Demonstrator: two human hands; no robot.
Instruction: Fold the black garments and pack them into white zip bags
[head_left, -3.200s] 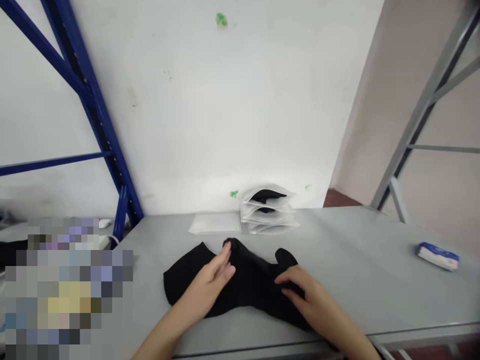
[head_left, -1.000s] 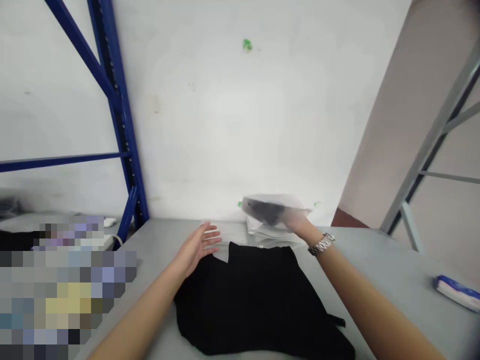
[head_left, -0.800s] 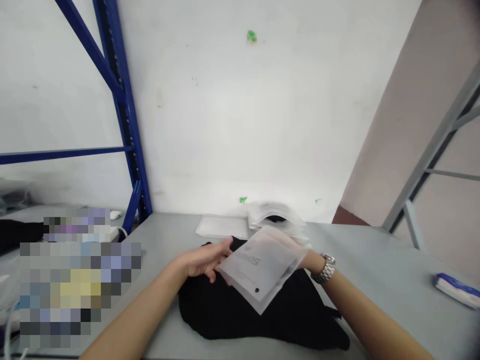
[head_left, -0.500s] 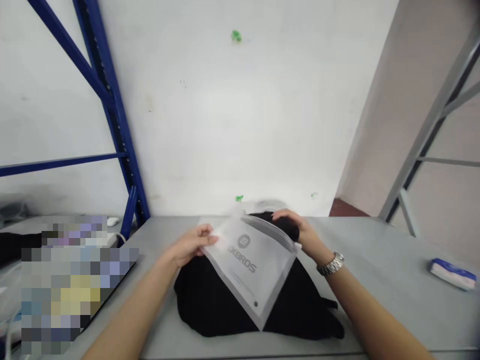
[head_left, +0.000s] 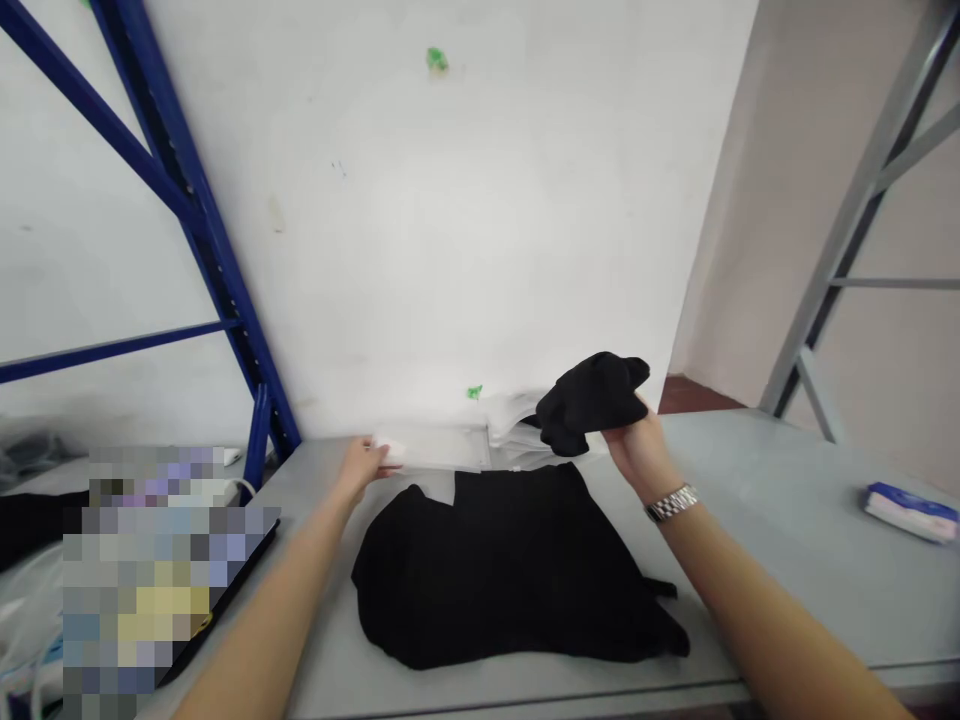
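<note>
Behind the garment [head_left: 510, 570], the left hand [head_left: 363, 466] pinches a bag [head_left: 435, 447] by its edge; beyond the garment's far right corner, the right hand [head_left: 639, 448] grips a bundle [head_left: 592, 400].

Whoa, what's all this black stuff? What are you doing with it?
A person's right hand is holding up a bunched black cloth. The left hand has hold of the end of a frosted bag near the wall. Between the arms, a larger black cloth lies spread on the grey table. More pale bags sit behind, partly hidden by the raised cloth.
</note>
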